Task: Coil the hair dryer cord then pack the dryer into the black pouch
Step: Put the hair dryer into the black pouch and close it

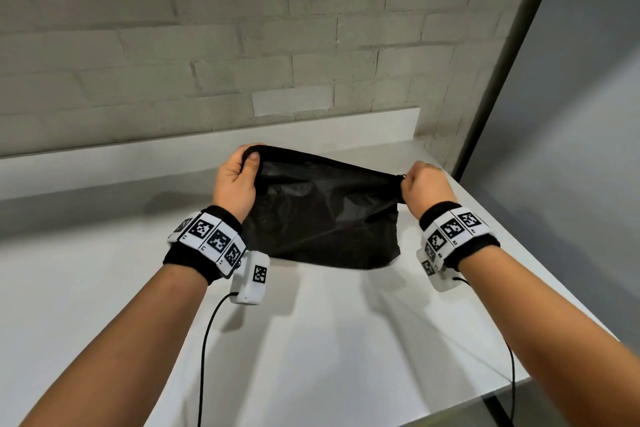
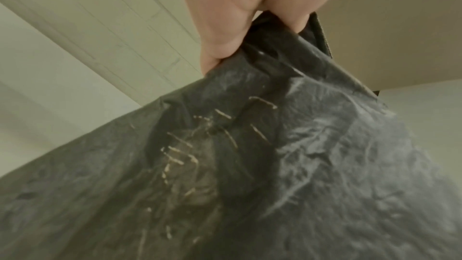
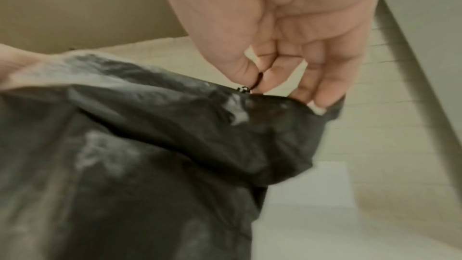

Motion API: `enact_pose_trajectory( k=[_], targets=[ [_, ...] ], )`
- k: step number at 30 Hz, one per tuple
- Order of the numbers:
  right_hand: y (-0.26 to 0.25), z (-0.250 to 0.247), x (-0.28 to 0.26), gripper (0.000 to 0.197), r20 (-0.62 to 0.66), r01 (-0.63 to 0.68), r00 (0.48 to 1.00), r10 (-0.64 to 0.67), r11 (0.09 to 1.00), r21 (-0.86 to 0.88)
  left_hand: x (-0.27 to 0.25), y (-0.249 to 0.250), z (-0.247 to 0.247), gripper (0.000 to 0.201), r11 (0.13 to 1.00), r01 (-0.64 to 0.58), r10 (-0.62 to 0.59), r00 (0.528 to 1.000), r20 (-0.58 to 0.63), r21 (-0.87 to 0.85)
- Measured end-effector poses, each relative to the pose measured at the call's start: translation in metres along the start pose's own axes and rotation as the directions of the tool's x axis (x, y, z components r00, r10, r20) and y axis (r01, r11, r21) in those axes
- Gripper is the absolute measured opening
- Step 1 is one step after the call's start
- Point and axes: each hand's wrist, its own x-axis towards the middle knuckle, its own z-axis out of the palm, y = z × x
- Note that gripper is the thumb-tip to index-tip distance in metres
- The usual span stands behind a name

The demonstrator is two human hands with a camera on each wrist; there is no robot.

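A black pouch [image 1: 322, 215] of thin crinkled fabric hangs above the white counter [image 1: 311, 340], stretched between both hands. My left hand [image 1: 239, 173] grips its upper left corner, thumb over the rim. At the upper right corner my right hand [image 1: 420, 184] pinches a small black zipper pull [image 3: 246, 88] between thumb and forefinger. The left wrist view shows the pouch [image 2: 250, 165] bulging below my left hand [image 2: 240, 27], with a faint ribbed shape pressing through the fabric. In the right wrist view the pouch [image 3: 150, 155] sags under my right hand [image 3: 282, 46]. No hair dryer or cord shows outside it.
A painted brick wall [image 1: 242, 45] rises behind the counter's low white backsplash [image 1: 207, 146]. A dark frame [image 1: 502, 62] and a grey panel stand at the right. The counter's right edge [image 1: 540, 288] runs diagonally toward me. Thin black cables [image 1: 207, 340] hang from the wrist cameras.
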Motion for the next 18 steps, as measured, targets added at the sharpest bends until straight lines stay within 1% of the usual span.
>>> enact_pose_trajectory(
  k=[4, 6, 8, 9, 10, 11, 12, 13, 14, 15, 16, 17, 18],
  targets=[
    [0.03, -0.003, 0.01, 0.024, -0.069, -0.145, 0.987, 0.142, 0.989, -0.042, 0.0, 0.002, -0.004, 0.022, 1.0, -0.005, 0.005, 1.0, -0.001, 0.001],
    [0.038, -0.004, 0.012, 0.025, -0.104, -0.175, 0.979, 0.173, 0.984, -0.017, -0.001, 0.002, -0.004, 0.02, 1.0, 0.005, -0.005, 1.0, 0.021, -0.004],
    [0.039, -0.001, 0.013, 0.024, -0.134, -0.169, 0.975, 0.178, 0.983, 0.075, -0.002, 0.001, -0.005, 0.023, 1.0, 0.022, -0.021, 0.999, 0.041, -0.011],
    [0.039, 0.001, 0.013, 0.023, -0.128, -0.178, 0.972, 0.198, 0.972, 0.155, -0.003, 0.002, -0.005, 0.023, 0.999, 0.045, -0.044, 0.997, 0.066, -0.025],
    [0.039, 0.003, 0.013, 0.023, -0.098, -0.2, 0.968, 0.232, 0.946, 0.257, -0.004, 0.003, -0.006, 0.02, 0.996, 0.086, -0.082, 0.991, 0.104, -0.036],
    [0.039, 0.006, 0.014, 0.021, -0.04, -0.242, 0.96, 0.278, 0.893, 0.38, -0.005, 0.005, -0.008, 0.017, 0.992, 0.122, -0.116, 0.982, 0.146, -0.034],
    [0.038, 0.007, 0.014, 0.018, 0.038, -0.292, 0.947, 0.318, 0.809, 0.51, -0.006, 0.004, -0.011, 0.027, 0.988, 0.152, -0.151, 0.972, 0.18, 0.008],
    [0.037, 0.008, 0.015, 0.015, 0.116, -0.336, 0.933, 0.34, 0.71, 0.619, -0.005, 0.001, -0.014, 0.043, 0.983, 0.157, -0.174, 0.962, 0.21, 0.095],
    [0.035, 0.009, 0.017, 0.013, 0.169, -0.359, 0.924, 0.342, 0.628, 0.691, -0.005, 0.0, -0.016, 0.061, 0.967, 0.151, -0.199, 0.952, 0.233, 0.207],
    [0.033, 0.009, 0.019, 0.013, 0.181, -0.354, 0.925, 0.333, 0.586, 0.729, -0.005, 0.001, -0.016, 0.078, 0.943, 0.138, -0.22, 0.942, 0.255, 0.302],
    [0.031, 0.008, 0.02, 0.011, 0.17, -0.333, 0.931, 0.322, 0.564, 0.756, -0.006, 0.001, -0.015, 0.093, 0.931, 0.142, -0.244, 0.927, 0.284, 0.336],
    [0.031, 0.008, 0.022, 0.009, 0.148, -0.307, 0.937, 0.316, 0.545, 0.78, -0.005, -0.001, -0.014, 0.1, 0.932, 0.173, -0.276, 0.907, 0.317, 0.317],
    [0.03, 0.007, 0.022, 0.005, 0.134, -0.286, 0.941, 0.311, 0.516, 0.807, -0.005, 0.0, -0.014, 0.098, 0.932, 0.223, -0.316, 0.885, 0.341, 0.286]
  ],
)
